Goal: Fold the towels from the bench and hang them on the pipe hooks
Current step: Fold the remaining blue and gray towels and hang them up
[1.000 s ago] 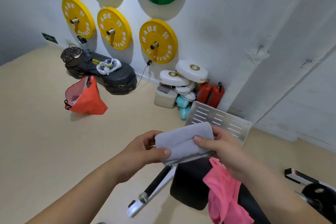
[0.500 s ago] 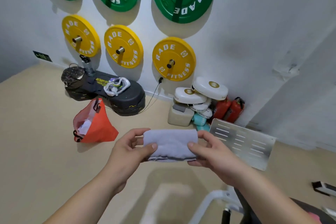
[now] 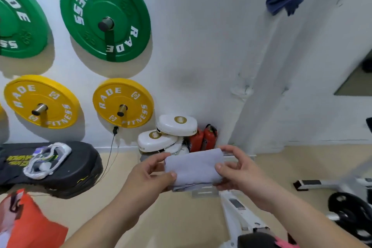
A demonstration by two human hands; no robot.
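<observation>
A folded grey towel (image 3: 194, 168) is held up in front of me between both hands. My left hand (image 3: 149, 175) pinches its left end with thumb over the front. My right hand (image 3: 239, 171) grips its right end the same way. A dark blue towel (image 3: 283, 2) hangs high on the white pipe (image 3: 259, 78) at the upper right. A bare hook (image 3: 246, 87) sticks out of the pipe lower down. A corner of the black bench (image 3: 255, 240) with a pink towel (image 3: 285, 243) shows at the bottom edge.
Green plates (image 3: 105, 16) and yellow plates (image 3: 122, 102) hang on the wall. White pads (image 3: 177, 126) and red extinguishers (image 3: 205, 137) sit in the corner. A black pad (image 3: 66, 169), an orange bag (image 3: 30, 225), the white bench frame (image 3: 239, 211) and a black plate (image 3: 352, 213) are on the floor.
My view has lifted and turned right, bringing the pipe and the blue towel into sight. Both hands still hold the folded grey towel, which has stayed level.
</observation>
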